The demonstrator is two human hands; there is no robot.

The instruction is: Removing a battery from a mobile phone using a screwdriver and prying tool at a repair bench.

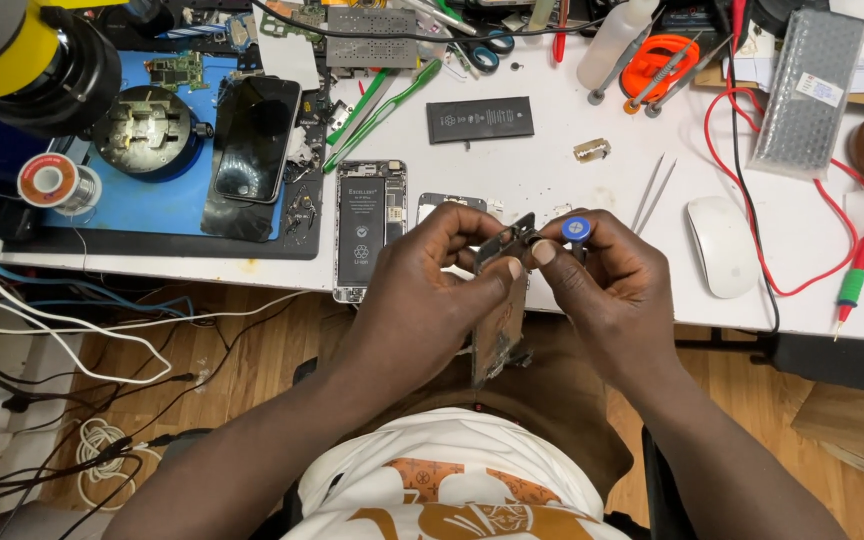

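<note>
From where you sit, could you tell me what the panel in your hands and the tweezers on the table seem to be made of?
The panel, held edge-on by the left hand and right hand, looks like thin dull metal, grey with a coppery patch; I cannot be sure. The tweezers look like bare steel: slim, silver-grey, with a faint shine. The table looks like matte white laminate.
</note>
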